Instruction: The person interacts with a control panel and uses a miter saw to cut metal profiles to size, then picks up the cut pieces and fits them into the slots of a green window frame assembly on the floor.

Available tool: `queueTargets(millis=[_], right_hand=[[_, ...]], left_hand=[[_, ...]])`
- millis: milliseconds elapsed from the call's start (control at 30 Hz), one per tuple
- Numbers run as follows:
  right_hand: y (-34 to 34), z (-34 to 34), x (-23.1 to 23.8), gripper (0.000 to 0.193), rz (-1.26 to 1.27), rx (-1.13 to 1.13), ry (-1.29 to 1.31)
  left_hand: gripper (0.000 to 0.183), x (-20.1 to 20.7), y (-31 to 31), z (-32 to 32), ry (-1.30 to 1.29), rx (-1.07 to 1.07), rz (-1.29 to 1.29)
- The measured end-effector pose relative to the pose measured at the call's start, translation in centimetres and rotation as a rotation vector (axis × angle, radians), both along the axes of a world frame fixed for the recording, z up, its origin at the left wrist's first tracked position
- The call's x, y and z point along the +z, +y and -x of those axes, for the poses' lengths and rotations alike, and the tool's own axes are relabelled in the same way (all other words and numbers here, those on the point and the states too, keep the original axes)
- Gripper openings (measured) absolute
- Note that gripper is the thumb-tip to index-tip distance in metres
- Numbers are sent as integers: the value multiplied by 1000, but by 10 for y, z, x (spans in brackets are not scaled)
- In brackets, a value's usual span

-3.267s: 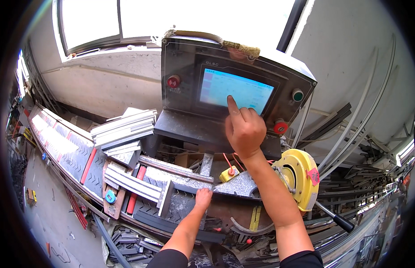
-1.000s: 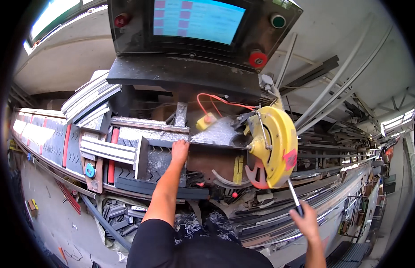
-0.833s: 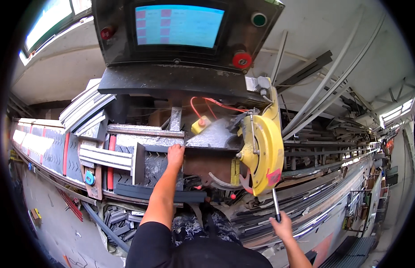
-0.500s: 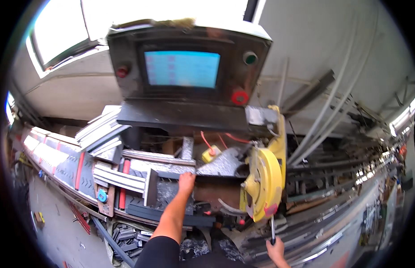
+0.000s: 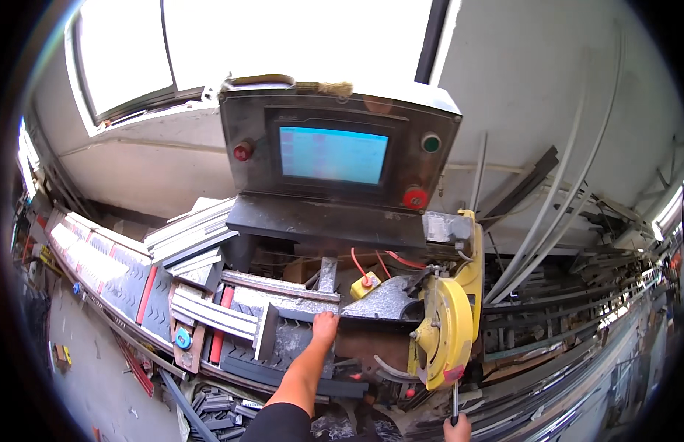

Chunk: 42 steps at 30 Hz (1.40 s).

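Note:
My left hand (image 5: 326, 326) is closed on a dark metal profile (image 5: 298, 314) lying along the back of the saw bed. Its fingertips are partly hidden. At the lower right, my right hand (image 5: 457, 429) is wrapped round the handle (image 5: 455, 404) of a yellow-guarded cutting saw (image 5: 449, 324). The saw head stands to the right of my left hand, apart from it. Several light profile lengths (image 5: 217, 311) rest on the bed left of my left forearm, ending against a dark upright plate (image 5: 267, 331).
Behind the bed stands a control box with a lit screen (image 5: 333, 155) and a red button (image 5: 415, 197). Stacked profiles (image 5: 191, 230) lie at the left. Dark offcuts (image 5: 213, 412) fill a bag below the bed. Long metal bars (image 5: 563, 339) are racked at the right.
The view has tilted up, so the machine sits lower and slightly further right in the picture. Both hands keep their holds on the profile and the saw handle.

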State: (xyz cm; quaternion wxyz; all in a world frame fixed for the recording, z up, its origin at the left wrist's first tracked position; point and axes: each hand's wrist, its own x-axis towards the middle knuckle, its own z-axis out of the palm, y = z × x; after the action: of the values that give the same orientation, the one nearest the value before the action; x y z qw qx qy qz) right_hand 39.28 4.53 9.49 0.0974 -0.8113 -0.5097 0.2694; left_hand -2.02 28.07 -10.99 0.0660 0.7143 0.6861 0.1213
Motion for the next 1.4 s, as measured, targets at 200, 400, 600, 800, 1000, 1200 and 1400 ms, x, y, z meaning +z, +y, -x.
queueTargets(millis=[200,400,600,800,1000,1200,1400], right_hand=[[3,-1,-14,29,-7,-66,-93],[14,-1,-26,27,33,-9,37],[1,3,-38,26,42,-40,-7],[-5,2,-55,27,-4,-44,-47],[17,2,41,28,69,48,-139],[55,13,131,31,79,87,-192],[38,9,88,33,104,21,-198]], left_hand=[[12,-3,15,-3,-21,-53,-137],[11,-26,16,24,-75,-76,-100],[29,-20,17,15,-27,-112,-69],[26,1,10,10,-32,-79,69],[13,-34,17,18,15,-67,30],[15,-16,16,15,1,-56,-48],[12,1,8,5,-4,-26,-2]])
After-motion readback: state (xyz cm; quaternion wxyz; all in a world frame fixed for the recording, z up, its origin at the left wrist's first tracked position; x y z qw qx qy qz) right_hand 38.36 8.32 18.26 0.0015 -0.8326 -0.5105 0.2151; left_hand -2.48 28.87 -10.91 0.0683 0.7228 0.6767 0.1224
